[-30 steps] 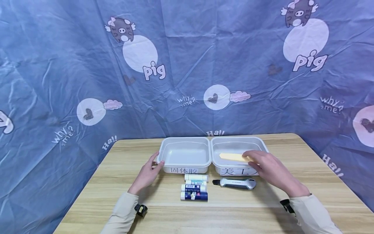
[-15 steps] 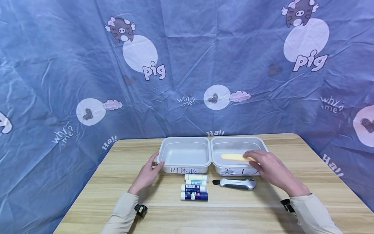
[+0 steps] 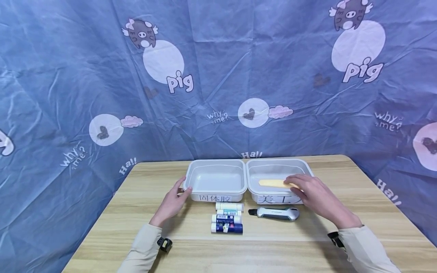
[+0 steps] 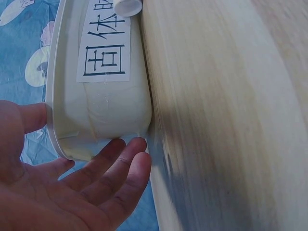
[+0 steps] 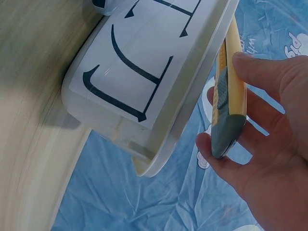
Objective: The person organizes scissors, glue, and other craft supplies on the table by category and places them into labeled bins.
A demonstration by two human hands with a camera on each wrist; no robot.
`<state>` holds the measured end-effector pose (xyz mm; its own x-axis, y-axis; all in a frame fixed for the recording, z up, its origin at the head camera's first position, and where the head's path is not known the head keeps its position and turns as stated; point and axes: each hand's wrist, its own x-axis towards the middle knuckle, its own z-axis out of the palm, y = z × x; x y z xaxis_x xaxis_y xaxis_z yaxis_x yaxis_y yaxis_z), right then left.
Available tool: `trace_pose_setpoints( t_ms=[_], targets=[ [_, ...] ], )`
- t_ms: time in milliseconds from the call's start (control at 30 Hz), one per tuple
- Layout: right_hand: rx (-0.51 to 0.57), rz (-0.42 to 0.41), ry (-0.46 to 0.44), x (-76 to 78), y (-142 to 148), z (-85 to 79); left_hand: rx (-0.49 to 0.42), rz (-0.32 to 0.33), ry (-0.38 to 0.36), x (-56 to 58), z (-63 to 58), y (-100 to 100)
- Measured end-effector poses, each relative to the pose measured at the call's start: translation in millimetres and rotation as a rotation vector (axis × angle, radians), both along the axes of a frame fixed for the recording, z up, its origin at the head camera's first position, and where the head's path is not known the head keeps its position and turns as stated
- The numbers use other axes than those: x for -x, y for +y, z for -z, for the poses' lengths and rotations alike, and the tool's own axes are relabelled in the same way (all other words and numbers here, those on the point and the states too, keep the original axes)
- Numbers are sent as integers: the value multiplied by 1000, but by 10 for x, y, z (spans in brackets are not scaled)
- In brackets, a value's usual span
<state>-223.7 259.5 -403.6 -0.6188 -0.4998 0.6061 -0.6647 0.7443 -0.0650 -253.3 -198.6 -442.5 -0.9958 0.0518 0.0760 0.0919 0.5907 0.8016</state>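
Observation:
In the head view, my right hand (image 3: 314, 198) holds a yellow utility knife (image 3: 274, 183) over the right white plastic box (image 3: 273, 162). The right wrist view shows the knife's grey end (image 5: 227, 131) between my thumb and fingers, just off the box rim. My left hand (image 3: 172, 202) rests at the left corner of the left white plastic box (image 3: 218, 163). In the left wrist view, its thumb (image 4: 34, 117) touches the rim while the loosely bent fingers (image 4: 126, 178) lie along the box's end, holding nothing else.
Several glue sticks (image 3: 227, 228) lie stacked side by side in front of the left box. A silver-and-black utility knife (image 3: 276, 214) lies before the right box. Both boxes carry printed labels and stand near the back of the wooden table (image 3: 239, 256); a blue patterned cloth (image 3: 218, 57) hangs behind.
The yellow utility knife has shifted very slightly right in my right hand's hold, over the same box. My left hand has stayed where it was.

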Motion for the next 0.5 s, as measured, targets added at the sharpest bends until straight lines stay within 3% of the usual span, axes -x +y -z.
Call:
trace_pose_setpoints(
  t_ms=[500],
  targets=[
    [24, -9, 23, -13, -1, -13, 1, 8, 25, -23, 1, -5]
  ],
)
